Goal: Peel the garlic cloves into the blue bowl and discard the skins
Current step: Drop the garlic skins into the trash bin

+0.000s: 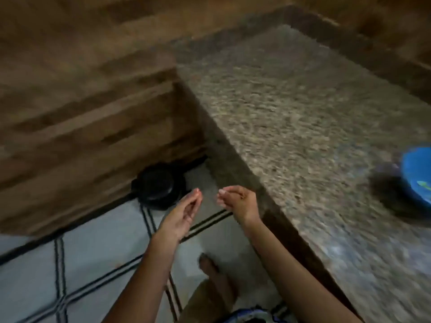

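Bordering right hand [238, 200] — granite counter [291, 113].

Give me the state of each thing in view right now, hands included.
left hand: over the floor, fingers bunched at the tips; too blurred to tell if it holds skin.
right hand: over the floor, fingers curled, tips together; contents unclear.
blue bowl: upright on the counter, cut off by the frame edge.
black round object: on the floor in the corner.

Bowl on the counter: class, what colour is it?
The bowl is blue, best seen in the head view.
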### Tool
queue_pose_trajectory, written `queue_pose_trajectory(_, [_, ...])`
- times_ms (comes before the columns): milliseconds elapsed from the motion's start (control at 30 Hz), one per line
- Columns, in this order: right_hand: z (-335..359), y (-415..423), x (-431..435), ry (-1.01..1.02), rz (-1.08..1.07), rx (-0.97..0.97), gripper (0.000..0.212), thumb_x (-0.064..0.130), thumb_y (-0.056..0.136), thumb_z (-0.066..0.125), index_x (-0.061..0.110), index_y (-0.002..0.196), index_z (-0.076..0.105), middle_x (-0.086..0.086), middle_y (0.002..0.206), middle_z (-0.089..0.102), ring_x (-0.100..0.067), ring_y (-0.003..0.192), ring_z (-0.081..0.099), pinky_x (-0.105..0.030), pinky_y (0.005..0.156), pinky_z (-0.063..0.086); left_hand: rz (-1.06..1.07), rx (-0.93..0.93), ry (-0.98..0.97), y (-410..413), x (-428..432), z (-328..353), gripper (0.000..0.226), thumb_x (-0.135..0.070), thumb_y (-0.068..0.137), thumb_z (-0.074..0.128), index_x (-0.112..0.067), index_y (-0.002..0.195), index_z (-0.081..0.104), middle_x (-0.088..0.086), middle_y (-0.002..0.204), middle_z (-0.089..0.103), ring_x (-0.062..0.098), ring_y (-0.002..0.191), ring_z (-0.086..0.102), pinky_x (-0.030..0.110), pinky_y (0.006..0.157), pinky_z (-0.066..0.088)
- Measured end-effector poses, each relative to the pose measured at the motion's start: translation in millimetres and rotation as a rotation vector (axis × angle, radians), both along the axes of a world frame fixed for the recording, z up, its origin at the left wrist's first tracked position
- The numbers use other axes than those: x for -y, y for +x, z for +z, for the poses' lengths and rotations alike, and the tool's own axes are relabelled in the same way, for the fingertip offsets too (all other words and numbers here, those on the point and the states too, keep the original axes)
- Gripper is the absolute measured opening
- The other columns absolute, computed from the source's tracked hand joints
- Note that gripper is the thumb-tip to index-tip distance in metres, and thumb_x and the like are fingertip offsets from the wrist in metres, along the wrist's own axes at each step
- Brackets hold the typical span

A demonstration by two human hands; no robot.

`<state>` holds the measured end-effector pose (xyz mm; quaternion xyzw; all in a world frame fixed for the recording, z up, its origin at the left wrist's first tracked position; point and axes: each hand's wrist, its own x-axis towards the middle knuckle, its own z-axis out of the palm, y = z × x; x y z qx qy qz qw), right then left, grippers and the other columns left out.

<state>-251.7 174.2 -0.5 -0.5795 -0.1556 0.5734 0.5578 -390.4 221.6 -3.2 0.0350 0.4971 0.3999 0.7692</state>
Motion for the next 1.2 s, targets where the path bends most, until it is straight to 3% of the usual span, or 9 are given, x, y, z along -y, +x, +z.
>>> queue_pose_trajectory(133, [-7.0,-59.5,-68.9,-0.106,0.191,0.013,0.017,0.001,0.087,0.06,0.005,0.071,0.059,0.001,0.058,0.064,-0.01,0.056,0.062,-0.02,0.06,0.053,0.23,0.037,0.032,-72.8,-40.6,-10.2,0.024,0.004,0.092,0.05,0.001,0.081,0.07,0.009,0.073,0.072,0.013,0.064,0.07,0.02,0.058,0.057])
queue_pose_trajectory(200, [-9.9,-77.9,-100.4,-0.154,0.187,0.036,0.007,0.002,0.087,0.062,0.002,0.079,0.061,-0.006,0.064,0.062,-0.012,0.057,0.059,-0.018,0.049,0.052,0.283,0.023,0.039,-96.3,-64.7,-15.0,0.014,0.005,0.092,0.05,0.002,0.09,0.064,0.008,0.073,0.072,0.012,0.064,0.07,0.02,0.061,0.057])
queue_pose_trajectory(433, [-21.4,-98.2,-171.4,-0.252,0.057,-0.051,0.008,0.003,0.093,0.051,0.002,0.09,0.058,-0.007,0.069,0.065,-0.022,0.075,0.059,-0.02,0.053,0.051,0.35,0.0,-0.014,-144.4,-124.9,-35.1,0.011,0.006,0.089,0.054,0.002,0.092,0.063,0.01,0.08,0.072,0.015,0.073,0.071,0.021,0.063,0.058])
queue_pose_trajectory(533, [-29.2,-105.1,-196.8,-0.288,0.068,0.025,0.019,0.011,0.091,0.058,-0.002,0.105,0.061,-0.009,0.086,0.064,-0.016,0.069,0.06,-0.025,0.061,0.05,0.357,0.015,-0.014,-151.3,-145.4,-41.9,0.012,0.007,0.088,0.054,0.003,0.092,0.064,0.013,0.089,0.069,0.017,0.077,0.07,0.022,0.065,0.058])
queue_pose_trajectory(700, [-46.4,-120.1,-249.4,-0.294,0.099,0.075,0.027,0.013,0.087,0.063,-0.001,0.11,0.061,-0.004,0.078,0.063,-0.014,0.067,0.06,-0.023,0.059,0.048,0.381,0.018,-0.018,-156.8,-188.6,-58.5,0.013,0.008,0.088,0.054,0.003,0.094,0.064,0.015,0.093,0.068,0.019,0.085,0.067,0.025,0.072,0.057])
queue_pose_trajectory(800, [-57.2,-125.1,-273.5,-0.313,0.111,0.04,0.024,0.01,0.087,0.062,-0.001,0.108,0.061,-0.008,0.088,0.065,-0.014,0.07,0.06,-0.023,0.06,0.047,0.405,0.011,-0.044,-157.9,-208.6,-76.1,0.015,0.006,0.089,0.054,0.001,0.098,0.064,0.016,0.11,0.066,0.019,0.089,0.067,0.022,0.072,0.057])
queue_pose_trajectory(933, [-80.2,-128.9,-293.6,-0.383,0.16,0.053,0.022,0.007,0.085,0.064,-0.004,0.105,0.062,-0.018,0.1,0.065,-0.019,0.074,0.061,-0.026,0.062,0.049,0.409,0.027,-0.073,-150.2,-230.8,-105.7,0.036,0.005,0.094,0.043,0.007,0.13,0.046,0.02,0.138,0.047,0.016,0.1,0.062,0.016,0.078,0.053])
queue_pose_trajectory(1100, [-123.6,-130.1,-315.6,-0.496,0.218,0.065,0.026,0.005,0.092,0.053,-0.008,0.114,0.057,-0.023,0.12,0.059,-0.038,0.114,0.054,-0.035,0.083,0.049,0.419,0.084,-0.168,-129.3,-242.9,-144.3,0.017,0.01,0.09,0.048,0.004,0.096,0.063,0.02,0.102,0.066,0.016,0.075,0.071,0.02,0.061,0.057])
queue_pose_trajectory(1200, [-165.0,-132.7,-330.4,-0.549,0.237,0.067,0.026,0.005,0.09,0.057,-0.009,0.112,0.059,-0.025,0.121,0.058,-0.035,0.103,0.059,-0.028,0.07,0.048,0.397,0.078,-0.204,-109.9,-254.4,-178.9,0.019,0.01,0.091,0.046,0.002,0.094,0.062,0.013,0.082,0.072,0.014,0.069,0.071,0.019,0.061,0.057])
